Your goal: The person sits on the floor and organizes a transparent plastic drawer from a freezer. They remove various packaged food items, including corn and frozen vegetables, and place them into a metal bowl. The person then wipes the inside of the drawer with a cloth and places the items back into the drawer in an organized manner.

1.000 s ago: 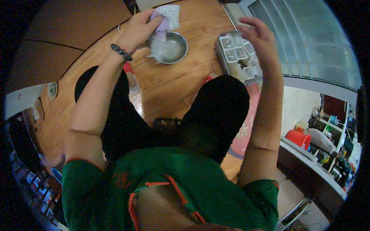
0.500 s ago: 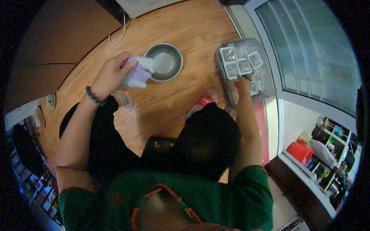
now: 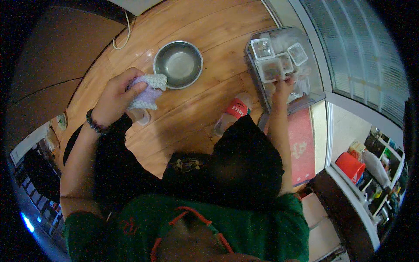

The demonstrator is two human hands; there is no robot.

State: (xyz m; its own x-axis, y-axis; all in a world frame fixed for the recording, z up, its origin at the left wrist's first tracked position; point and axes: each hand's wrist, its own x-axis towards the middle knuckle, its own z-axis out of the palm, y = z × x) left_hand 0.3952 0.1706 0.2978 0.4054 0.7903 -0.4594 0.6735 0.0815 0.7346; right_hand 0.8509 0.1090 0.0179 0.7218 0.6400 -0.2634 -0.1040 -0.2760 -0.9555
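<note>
My left hand, fingers closed, grips a knitted cloth in purple and white. Just beyond the cloth a round metal basin stands on the wooden floor. At the far right, my right hand pinches the near edge of a clear square plastic container. That container is over a transparent plastic bin. Inside the bin lie several similar containers, among them one at the far left corner and a tilted one. My fingers partly hide the bin's near contents.
My right foot wears a red-strapped slipper, close to the bin. A pink mat lies beside the bin, next to the glass door. A white cable curls at the back left. Cluttered shelves with a red container stand at right.
My right hand has drawn one square container up out of its row in the bin. My left hand, with the cloth, has shifted slightly toward me and left, away from the basin's inside.
</note>
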